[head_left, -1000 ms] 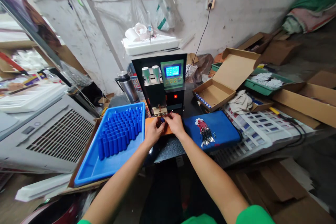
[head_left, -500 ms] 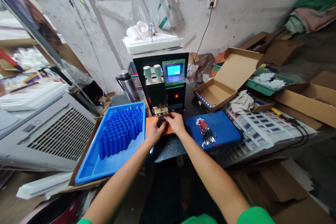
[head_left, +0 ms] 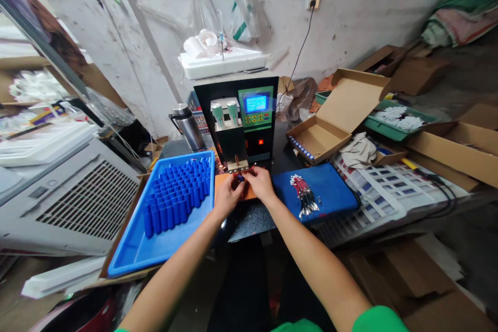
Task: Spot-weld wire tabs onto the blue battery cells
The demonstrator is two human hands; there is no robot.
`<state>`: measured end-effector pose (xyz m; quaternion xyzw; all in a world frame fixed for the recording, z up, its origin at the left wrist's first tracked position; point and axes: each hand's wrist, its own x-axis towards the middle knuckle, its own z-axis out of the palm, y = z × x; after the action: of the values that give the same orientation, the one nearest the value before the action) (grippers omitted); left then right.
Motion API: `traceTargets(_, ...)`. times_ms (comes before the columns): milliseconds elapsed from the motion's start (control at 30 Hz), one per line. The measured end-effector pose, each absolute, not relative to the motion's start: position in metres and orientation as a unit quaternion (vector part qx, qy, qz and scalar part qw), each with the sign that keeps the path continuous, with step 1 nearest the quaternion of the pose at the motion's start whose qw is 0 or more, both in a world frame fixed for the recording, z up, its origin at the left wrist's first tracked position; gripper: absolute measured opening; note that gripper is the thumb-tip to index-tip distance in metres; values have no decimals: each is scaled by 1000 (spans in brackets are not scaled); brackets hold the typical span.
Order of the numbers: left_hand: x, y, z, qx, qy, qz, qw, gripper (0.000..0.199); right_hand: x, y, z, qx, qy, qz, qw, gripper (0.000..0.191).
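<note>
Both hands meet at the electrode tips of a black spot-welding machine (head_left: 260,137) with a lit screen. My left hand (head_left: 226,193) is closed on a small dark blue cell (head_left: 240,177), mostly covered by the fingers. From the right, my right hand (head_left: 260,182) pinches something too small to make out at the cell's end, just under the tips. An orange block (head_left: 249,192) lies beneath the hands. Upright blue cells (head_left: 177,192) fill part of a blue tray (head_left: 134,241) at the left. Red and black wire leads (head_left: 305,196) lie on a blue pad (head_left: 334,192) at the right.
A steel flask (head_left: 189,127) stands behind the tray. An open cardboard box (head_left: 330,140) with a row of cells sits behind the pad. Farther right are a cloth (head_left: 360,150) and a green tray (head_left: 385,128). White foam (head_left: 221,64) lies atop the machine.
The view has shifted slightly, and the machine's screen shows different content. Both hands keep nearly the same place and hold at the electrode tips.
</note>
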<state>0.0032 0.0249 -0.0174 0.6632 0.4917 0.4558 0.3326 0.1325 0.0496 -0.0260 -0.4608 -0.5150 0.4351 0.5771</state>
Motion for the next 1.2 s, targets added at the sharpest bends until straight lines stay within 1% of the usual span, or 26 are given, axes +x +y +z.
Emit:
traceTargets(100,2,27,-19,669,484,443,350,32,134,49,-27,-448,-516,447,577,24)
traceTargets(200,2,28,-20,674,481,445,341,32,140,45,-27,-440,-524,452,573,23)
traceTargets(367,3,26,-18,678,475,450,334,27,152,40,-28,-460,-575,413,536,21)
traceTargets(433,3,26,-18,677,480,448,333,25,154,40,-28,-459,-593,406,522,22)
traceTargets(533,2,28,-17,678,489,442,326,25,154,42,-30,-454,-584,422,524,26)
traceTargets(600,-1,30,-15,679,481,439,340,28,154,43,-30,-451,-568,440,530,28)
traceTargets(667,-6,29,-12,670,474,445,358,36,155,42,-31,-447,-555,456,532,29)
traceTargets(733,-14,26,-8,660,488,452,350,40,156,40,-30,-444,-551,467,530,30)
traceTargets(800,-21,19,-4,672,513,429,317,35,158,39,-29,-442,-548,474,529,31)
traceTargets(867,-27,10,-2,704,529,379,283,28,159,38,-28,-440,-543,479,531,32)
traceTargets(933,-29,2,-1,734,529,339,257,25,159,38,-28,-438,-536,481,538,33)
traceTargets(1000,-27,-4,-2,748,525,328,240,23,159,38,-28,-437,-532,481,543,35)
traceTargets(1100,-24,-5,-3,747,529,322,241,23,160,38,-27,-439,-529,479,546,39)
traceTargets(1200,-19,-3,-4,733,527,328,278,24,161,35,-26,-422,-551,481,536,36)
